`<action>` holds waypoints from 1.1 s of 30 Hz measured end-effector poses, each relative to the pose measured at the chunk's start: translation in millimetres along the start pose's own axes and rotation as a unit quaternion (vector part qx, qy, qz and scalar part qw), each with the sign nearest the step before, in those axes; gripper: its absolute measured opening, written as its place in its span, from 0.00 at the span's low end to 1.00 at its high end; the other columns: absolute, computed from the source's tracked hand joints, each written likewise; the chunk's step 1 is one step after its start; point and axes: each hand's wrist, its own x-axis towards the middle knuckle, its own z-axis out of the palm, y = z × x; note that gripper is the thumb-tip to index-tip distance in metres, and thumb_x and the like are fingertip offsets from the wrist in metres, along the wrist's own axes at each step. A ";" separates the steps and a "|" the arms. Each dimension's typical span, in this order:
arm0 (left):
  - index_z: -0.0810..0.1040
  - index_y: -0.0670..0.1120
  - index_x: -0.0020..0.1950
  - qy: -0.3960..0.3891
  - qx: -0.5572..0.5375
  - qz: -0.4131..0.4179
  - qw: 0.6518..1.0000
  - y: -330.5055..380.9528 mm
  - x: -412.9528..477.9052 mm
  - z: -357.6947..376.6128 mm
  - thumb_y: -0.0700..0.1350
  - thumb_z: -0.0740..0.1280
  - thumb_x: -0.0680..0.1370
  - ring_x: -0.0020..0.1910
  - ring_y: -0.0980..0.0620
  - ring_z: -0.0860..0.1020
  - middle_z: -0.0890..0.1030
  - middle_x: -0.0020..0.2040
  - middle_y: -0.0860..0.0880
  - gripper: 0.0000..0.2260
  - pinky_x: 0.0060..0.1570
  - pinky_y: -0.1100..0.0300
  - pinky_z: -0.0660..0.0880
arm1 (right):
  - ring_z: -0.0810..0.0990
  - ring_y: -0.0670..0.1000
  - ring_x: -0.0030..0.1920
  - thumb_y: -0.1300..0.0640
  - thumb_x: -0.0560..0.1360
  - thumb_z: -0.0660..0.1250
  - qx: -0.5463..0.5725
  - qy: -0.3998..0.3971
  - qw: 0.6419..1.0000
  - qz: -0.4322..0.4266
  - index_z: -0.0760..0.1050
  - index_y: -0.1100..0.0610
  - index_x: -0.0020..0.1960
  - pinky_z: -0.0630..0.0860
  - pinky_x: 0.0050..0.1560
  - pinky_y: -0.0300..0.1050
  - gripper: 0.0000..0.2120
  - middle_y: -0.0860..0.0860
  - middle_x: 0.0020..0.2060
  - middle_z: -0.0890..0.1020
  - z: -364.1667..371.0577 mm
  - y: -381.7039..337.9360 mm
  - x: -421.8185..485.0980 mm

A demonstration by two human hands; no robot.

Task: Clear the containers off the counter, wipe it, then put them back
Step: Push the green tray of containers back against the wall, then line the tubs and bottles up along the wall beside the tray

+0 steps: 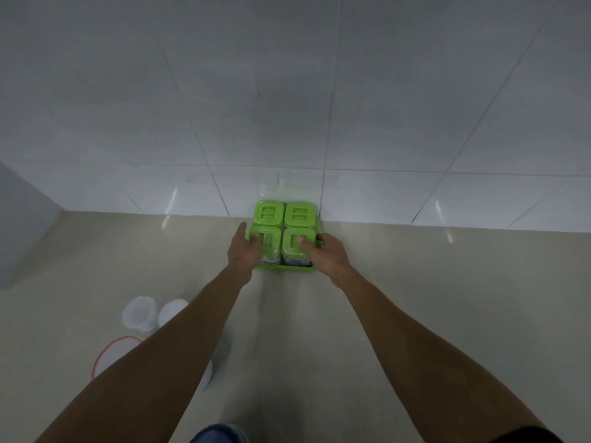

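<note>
Scene: a view from above, looking down along two bare forearms that reach forward over a pale beige counter point(415, 282) towards a white tiled wall point(287, 107).
Task items: a green tray point(284, 269) sits at the back of the counter, against or just in front of the wall. It carries four clear square containers with green lids, packed two by two and touching.
Back row: the back-left container point(268, 214) and back-right container point(299, 215) stand nearest the wall, with no hand on them.
Front row: the front-left container point(271, 235) and front-right container point(294, 254) stand nearest the person. Their contents are too blurred to name.
Left hand point(244, 251): it lies against the tray's left side with fingers stretched fairly straight along it and the thumb across the front-left lid. Whether any finger hooks under the tray is hidden.
Right hand point(326, 255): its fingers curl round the tray's right edge and its thumb presses on the front-right lid, so it grips the tray.
Near left of counter: two white-lidded jars point(139, 313) stand side by side, well apart from the tray.
Beside them: a round red-rimmed lid point(112, 356) lies closer to the person, partly hidden behind the left forearm.
</note>
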 end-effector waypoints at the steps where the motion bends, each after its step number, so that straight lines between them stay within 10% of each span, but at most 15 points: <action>1: 0.59 0.48 0.78 0.012 0.000 -0.008 1.000 0.9 -7.4 0.0 0.49 0.60 0.81 0.72 0.43 0.68 0.66 0.75 0.44 0.26 0.70 0.52 0.66 | 0.79 0.52 0.57 0.36 0.71 0.70 -0.015 0.008 1.000 0.004 0.78 0.55 0.62 0.76 0.60 0.47 0.28 0.51 0.56 0.80 -3.2 2.1 -6.5; 5: 0.61 0.48 0.76 0.002 -0.013 0.000 1.000 -10.9 -51.9 -17.1 0.51 0.63 0.79 0.69 0.43 0.71 0.70 0.72 0.42 0.27 0.69 0.51 0.68 | 0.74 0.55 0.66 0.38 0.72 0.70 -0.036 0.023 0.999 0.021 0.73 0.54 0.68 0.72 0.67 0.50 0.30 0.56 0.66 0.75 -10.8 18.2 -41.2; 16: 0.79 0.51 0.58 -0.068 0.013 0.131 0.989 -56.4 -176.8 -113.4 0.41 0.65 0.78 0.55 0.54 0.79 0.82 0.54 0.52 0.10 0.60 0.60 0.74 | 0.80 0.51 0.56 0.51 0.73 0.72 -0.037 -0.035 0.998 -0.031 0.81 0.53 0.56 0.76 0.61 0.47 0.13 0.51 0.54 0.82 27.5 32.6 -172.7; 23: 0.80 0.44 0.60 -0.053 0.260 0.191 0.945 -90.2 -193.0 -175.2 0.45 0.63 0.74 0.57 0.46 0.79 0.82 0.57 0.46 0.16 0.57 0.59 0.73 | 0.79 0.48 0.58 0.48 0.75 0.69 -0.062 -0.145 0.985 -0.062 0.79 0.51 0.59 0.75 0.60 0.44 0.14 0.47 0.56 0.81 72.4 16.5 -252.3; 33: 0.75 0.42 0.63 0.001 0.537 0.288 0.793 -138.4 -183.1 -184.6 0.56 0.71 0.67 0.59 0.38 0.72 0.76 0.59 0.41 0.29 0.61 0.49 0.64 | 0.65 0.52 0.71 0.36 0.61 0.79 -0.247 -0.261 0.928 -0.094 0.58 0.46 0.76 0.69 0.69 0.52 0.51 0.50 0.71 0.64 96.1 28.3 -319.2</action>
